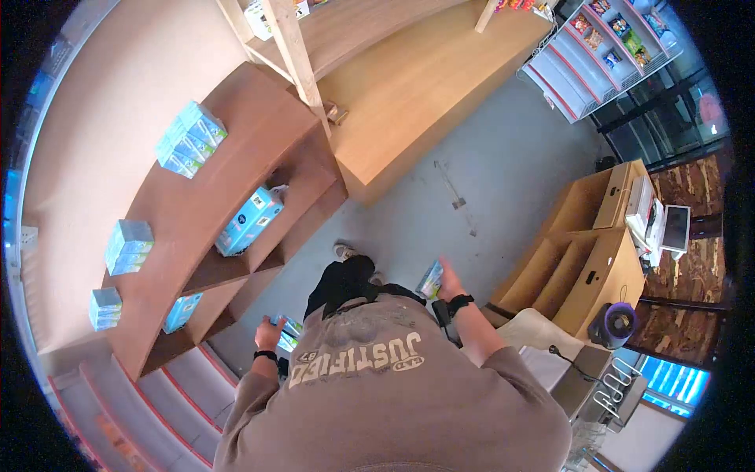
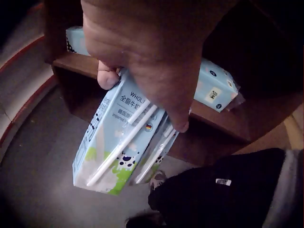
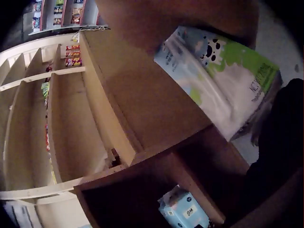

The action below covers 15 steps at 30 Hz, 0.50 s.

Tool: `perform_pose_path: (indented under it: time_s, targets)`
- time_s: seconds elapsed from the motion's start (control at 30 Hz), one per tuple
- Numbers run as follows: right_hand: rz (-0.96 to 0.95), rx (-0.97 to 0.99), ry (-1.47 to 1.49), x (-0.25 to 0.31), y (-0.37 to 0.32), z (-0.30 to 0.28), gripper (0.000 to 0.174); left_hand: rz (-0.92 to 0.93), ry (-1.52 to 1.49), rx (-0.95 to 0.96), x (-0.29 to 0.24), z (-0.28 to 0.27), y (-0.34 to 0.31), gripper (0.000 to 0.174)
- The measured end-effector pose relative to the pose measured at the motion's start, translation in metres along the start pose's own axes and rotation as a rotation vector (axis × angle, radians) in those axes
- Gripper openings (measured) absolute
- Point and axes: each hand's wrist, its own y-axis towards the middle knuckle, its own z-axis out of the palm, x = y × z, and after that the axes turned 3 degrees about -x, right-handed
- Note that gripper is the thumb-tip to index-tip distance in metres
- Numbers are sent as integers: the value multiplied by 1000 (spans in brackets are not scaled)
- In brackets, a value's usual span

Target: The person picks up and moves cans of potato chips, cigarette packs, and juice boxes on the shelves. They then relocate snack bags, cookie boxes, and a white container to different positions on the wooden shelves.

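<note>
My left hand [image 1: 267,337] grips small milk cartons [image 2: 114,142] from above; two straws in clear sleeves run down their sides. Thumb and fingers press on opposite sides near the top in the left wrist view. At the other side of the body, my right hand [image 1: 450,282] holds a blue, white and green milk carton [image 3: 223,76] with a straw along its face. Most of that hand is dark and cropped in the right wrist view. Similar cartons stand on the brown counter [image 1: 236,102] in a larger block [image 1: 191,140] and two smaller stacks, a middle one [image 1: 128,248] and a near one [image 1: 105,309].
Under the counter top, open compartments hold a large blue milk pack [image 1: 250,222] and another blue pack [image 1: 182,312]. Red-edged tiered shelves [image 1: 149,393] stand at lower left. A light wood platform [image 1: 425,86] adjoins the counter; a wooden cabinet [image 1: 582,252] stands right, across the grey floor [image 1: 425,212].
</note>
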Motion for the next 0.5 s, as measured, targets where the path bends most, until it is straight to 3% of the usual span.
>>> perform_pose_path:
  time_s: [0.13, 0.27, 0.37, 0.47, 0.5]
  targets:
    - [-37, -34, -56, 18, 1, 20, 29, 22, -67, -3, -49, -10, 27, 70]
    - [93, -95, -162, 63, 3, 55, 28, 62, -141, -69, -93, -23, 49, 65]
    - [108, 45, -133, 91, 36, 82, 31, 24, -195, -98, -125, -41, 54, 61]
    - [33, -37, -234, 127, 67, 122, 28, 10, -255, -98, -139, -51, 59, 60]
    - [-6, 56, -266, 140, 79, 134, 26, 29, -277, -90, -143, -51, 63, 60]
